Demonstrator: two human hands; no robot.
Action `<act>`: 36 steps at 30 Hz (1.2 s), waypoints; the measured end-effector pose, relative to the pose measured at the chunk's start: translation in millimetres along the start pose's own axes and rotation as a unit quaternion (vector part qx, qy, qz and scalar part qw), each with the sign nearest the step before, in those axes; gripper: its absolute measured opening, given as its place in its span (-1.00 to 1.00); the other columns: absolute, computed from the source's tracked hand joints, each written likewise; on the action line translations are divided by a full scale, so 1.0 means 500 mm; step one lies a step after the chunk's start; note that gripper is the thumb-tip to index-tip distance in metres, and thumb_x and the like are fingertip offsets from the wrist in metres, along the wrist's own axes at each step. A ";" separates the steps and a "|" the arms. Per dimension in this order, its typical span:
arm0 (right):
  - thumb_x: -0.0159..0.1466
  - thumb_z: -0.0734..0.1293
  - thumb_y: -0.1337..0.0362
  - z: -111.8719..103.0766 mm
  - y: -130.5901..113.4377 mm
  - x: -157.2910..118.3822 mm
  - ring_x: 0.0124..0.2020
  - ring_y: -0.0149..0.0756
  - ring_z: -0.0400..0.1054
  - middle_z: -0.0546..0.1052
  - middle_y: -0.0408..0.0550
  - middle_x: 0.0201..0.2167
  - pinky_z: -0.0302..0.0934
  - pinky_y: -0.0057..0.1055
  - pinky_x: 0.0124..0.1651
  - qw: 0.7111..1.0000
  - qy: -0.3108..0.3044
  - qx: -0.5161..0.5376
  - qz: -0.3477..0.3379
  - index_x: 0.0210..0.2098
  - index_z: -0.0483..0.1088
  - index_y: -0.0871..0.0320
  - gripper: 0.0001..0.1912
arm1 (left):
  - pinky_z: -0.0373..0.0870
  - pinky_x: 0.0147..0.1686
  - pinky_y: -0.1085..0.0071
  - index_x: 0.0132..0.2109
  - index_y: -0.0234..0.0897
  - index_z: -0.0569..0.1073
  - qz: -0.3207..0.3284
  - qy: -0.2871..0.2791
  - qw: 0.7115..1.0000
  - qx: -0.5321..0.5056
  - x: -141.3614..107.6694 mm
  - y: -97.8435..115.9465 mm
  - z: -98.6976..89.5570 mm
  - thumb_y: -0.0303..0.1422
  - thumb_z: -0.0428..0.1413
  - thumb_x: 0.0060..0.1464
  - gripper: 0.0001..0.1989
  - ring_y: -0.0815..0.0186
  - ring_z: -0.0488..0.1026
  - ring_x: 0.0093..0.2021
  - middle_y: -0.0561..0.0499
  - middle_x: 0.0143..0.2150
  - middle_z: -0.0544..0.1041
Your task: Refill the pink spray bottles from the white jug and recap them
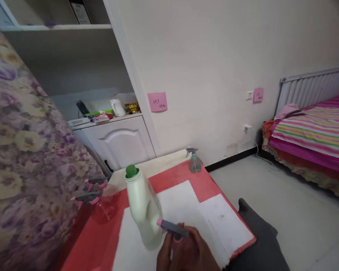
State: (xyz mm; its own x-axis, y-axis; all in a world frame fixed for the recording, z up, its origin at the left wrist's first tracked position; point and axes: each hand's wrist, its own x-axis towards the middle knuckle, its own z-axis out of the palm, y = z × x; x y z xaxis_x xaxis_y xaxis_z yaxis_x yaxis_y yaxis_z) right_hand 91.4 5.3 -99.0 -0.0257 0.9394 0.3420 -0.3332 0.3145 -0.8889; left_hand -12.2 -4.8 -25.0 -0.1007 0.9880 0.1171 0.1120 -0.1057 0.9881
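Sprayer held at the neck in both hands, beside the jug

Step in hand (judged): handling of the sprayer (186,256) at its neck. The left hand (165,254) pinches the near left side of the collar (177,239) between its fingers. The right hand (202,250) curls around the right side, its fingers closed in toward the head (173,227). The sprayer is at the near edge of the view, above the white sheet (177,199); the hands hide most of its body. Whether the head is fully seated cannot be told, nor whether its nozzle touches the jug.

Surroundings: the jug (141,199) stands just beyond and to the left, with a green cap (132,171) in its mouth. Two more sprayers (104,210) stand to the left on the red mat (169,174). A clear sprayer (196,165) stands upright near the far right corner.

Handling requirements (judged): any turn of the head calls for one hand to steady the body while the other grips the collar. Keep the head level to avoid crossed threads. Allow clearance at the jug, as the nozzle points toward it and a knock could tip it.
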 end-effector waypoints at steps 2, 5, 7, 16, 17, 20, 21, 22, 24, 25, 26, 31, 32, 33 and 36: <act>-0.14 0.57 0.35 0.001 -0.002 -0.001 0.12 0.02 0.38 0.48 0.04 0.08 0.22 -0.07 0.20 1.000 0.003 0.000 0.002 0.06 0.24 -0.02 -0.19 | 0.47 0.03 0.25 -0.10 -0.24 0.56 0.000 0.001 1.000 -0.006 0.002 -0.001 0.001 -0.02 0.21 -0.06 -0.54 0.03 0.52 0.04 -0.08 -0.04 0.63; -0.11 0.57 0.30 0.002 -0.009 -0.004 0.11 0.01 0.39 0.49 0.04 0.08 0.27 -0.10 0.17 1.000 -0.008 0.015 0.007 0.06 0.23 -0.02 -0.22 | 0.51 -0.02 0.23 -0.13 -0.25 0.57 -0.006 0.011 1.000 0.010 0.004 -0.008 0.005 -0.06 0.25 -0.10 -0.57 0.01 0.55 -0.01 -0.09 -0.08 0.65; -0.06 0.55 0.30 0.001 -0.014 -0.007 0.13 0.00 0.38 0.48 0.05 0.10 0.27 -0.12 0.18 1.000 -0.012 0.012 0.008 0.06 0.23 -0.01 -0.26 | 0.51 -0.02 0.21 -0.10 -0.26 0.56 -0.004 0.011 1.000 0.007 0.003 -0.014 0.006 -0.09 0.24 -0.07 -0.57 0.01 0.54 0.00 -0.12 -0.06 0.65; -0.05 0.51 0.38 -0.010 -0.007 -0.021 0.15 -0.02 0.36 0.46 0.04 0.11 0.27 -0.14 0.19 0.999 -0.011 -0.036 0.003 0.10 0.20 0.00 -0.24 | 0.50 -0.01 0.23 -0.12 -0.24 0.57 0.002 -0.010 1.000 -0.017 -0.009 0.001 0.004 -0.13 0.23 -0.02 -0.64 0.03 0.55 -0.01 -0.11 -0.07 0.65; -0.05 0.51 0.38 -0.010 -0.008 -0.021 0.15 -0.01 0.36 0.47 0.04 0.11 0.27 -0.14 0.18 0.999 -0.012 -0.034 0.005 0.10 0.20 0.00 -0.24 | 0.51 -0.03 0.23 -0.13 -0.24 0.57 0.002 0.002 1.000 -0.015 -0.011 0.003 0.007 -0.14 0.23 -0.03 -0.65 0.03 0.56 -0.03 -0.10 -0.09 0.65; -0.04 0.51 0.38 -0.007 -0.011 -0.020 0.12 -0.03 0.38 0.48 0.02 0.09 0.29 -0.15 0.16 0.999 -0.007 -0.035 0.014 0.08 0.21 -0.01 -0.27 | 0.49 0.00 0.24 -0.09 -0.24 0.56 -0.004 0.016 1.000 -0.017 -0.016 0.004 0.013 -0.14 0.22 -0.01 -0.63 0.03 0.54 0.02 -0.12 -0.03 0.63; -0.05 0.51 0.38 -0.007 -0.012 -0.020 0.11 -0.03 0.38 0.48 0.01 0.10 0.29 -0.15 0.16 0.999 -0.006 -0.038 0.015 0.07 0.22 -0.02 -0.27 | 0.47 0.04 0.23 -0.05 -0.24 0.55 -0.004 0.011 1.000 -0.018 -0.017 0.004 0.012 -0.13 0.21 0.01 -0.61 0.03 0.51 0.06 -0.13 0.01 0.61; -0.04 0.51 0.37 -0.007 -0.012 -0.020 0.12 -0.04 0.38 0.47 0.01 0.11 0.29 -0.16 0.17 0.999 -0.005 -0.041 0.015 0.08 0.22 -0.02 -0.27 | 0.44 0.07 0.23 -0.02 -0.24 0.54 -0.001 0.004 1.000 -0.018 -0.019 0.003 0.011 -0.13 0.19 0.03 -0.60 0.03 0.48 0.10 -0.14 0.05 0.59; -0.04 0.52 0.35 -0.008 -0.012 -0.022 0.14 -0.03 0.36 0.46 0.01 0.12 0.27 -0.15 0.19 0.999 -0.003 -0.046 0.010 0.09 0.22 -0.01 -0.27 | 0.42 0.10 0.24 0.00 -0.24 0.53 0.009 -0.011 1.000 -0.014 -0.021 0.002 0.007 -0.14 0.17 0.05 -0.59 0.04 0.46 0.13 -0.13 0.09 0.57; -0.04 0.52 0.35 -0.009 -0.011 -0.023 0.14 -0.03 0.36 0.46 0.02 0.12 0.26 -0.15 0.19 0.999 -0.003 -0.049 0.009 0.10 0.22 0.00 -0.25 | 0.42 0.10 0.24 0.00 -0.24 0.53 0.013 -0.014 1.000 -0.010 -0.021 0.001 0.006 -0.14 0.17 0.05 -0.59 0.04 0.47 0.12 -0.13 0.08 0.57; -0.05 0.53 0.34 -0.010 -0.010 -0.023 0.14 -0.02 0.36 0.47 0.02 0.11 0.27 -0.15 0.19 0.999 0.000 -0.053 0.008 0.10 0.22 0.00 -0.24 | 0.44 0.07 0.25 0.00 -0.24 0.53 0.016 -0.013 1.000 -0.006 -0.021 -0.001 0.005 -0.15 0.17 0.06 -0.60 0.04 0.48 0.10 -0.12 0.07 0.58; 0.02 0.48 0.35 -0.011 -0.007 -0.025 0.11 -0.02 0.38 0.49 0.01 0.08 0.31 -0.16 0.16 0.997 0.013 -0.075 0.011 0.08 0.23 0.00 -0.33 | 0.50 -0.06 0.28 -0.11 -0.24 0.54 0.011 0.034 0.999 0.030 -0.018 -0.012 0.013 -0.17 0.19 0.03 -0.68 0.05 0.55 -0.02 -0.08 -0.06 0.64; 0.05 0.46 0.35 -0.010 -0.008 -0.024 0.12 -0.03 0.38 0.48 0.01 0.08 0.31 -0.16 0.16 0.997 0.009 -0.078 0.009 0.09 0.23 0.00 -0.36 | 0.50 -0.05 0.27 -0.12 -0.25 0.54 0.011 0.046 0.998 0.031 -0.018 -0.013 0.015 -0.18 0.19 0.02 -0.69 0.05 0.54 -0.01 -0.09 -0.06 0.64; 0.07 0.45 0.36 -0.009 -0.009 -0.024 0.12 -0.04 0.38 0.48 0.02 0.08 0.31 -0.17 0.16 0.997 0.006 -0.078 0.005 0.08 0.23 0.00 -0.38 | 0.49 -0.03 0.27 -0.13 -0.25 0.54 0.010 0.053 0.998 0.029 -0.019 -0.012 0.016 -0.19 0.19 0.01 -0.70 0.05 0.54 0.00 -0.09 -0.05 0.64; 0.07 0.44 0.37 -0.005 -0.017 -0.022 0.08 -0.06 0.41 0.50 0.03 0.05 0.34 -0.19 0.12 0.997 0.005 -0.075 -0.006 0.08 0.21 0.01 -0.39 | 0.48 -0.03 0.27 -0.13 -0.25 0.53 0.009 0.047 0.999 0.022 -0.022 -0.004 0.017 -0.20 0.18 0.02 -0.70 0.06 0.53 0.01 -0.10 -0.05 0.63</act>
State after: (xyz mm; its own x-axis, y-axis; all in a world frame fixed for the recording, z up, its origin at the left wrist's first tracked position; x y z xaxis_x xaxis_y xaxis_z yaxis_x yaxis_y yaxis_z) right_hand 96.8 -7.2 -96.1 -0.0121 0.9368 0.3497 -0.1883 0.3414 -0.9209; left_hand -2.8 -14.2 -29.1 -0.1909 0.9709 0.1449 0.1584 -0.1152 0.9806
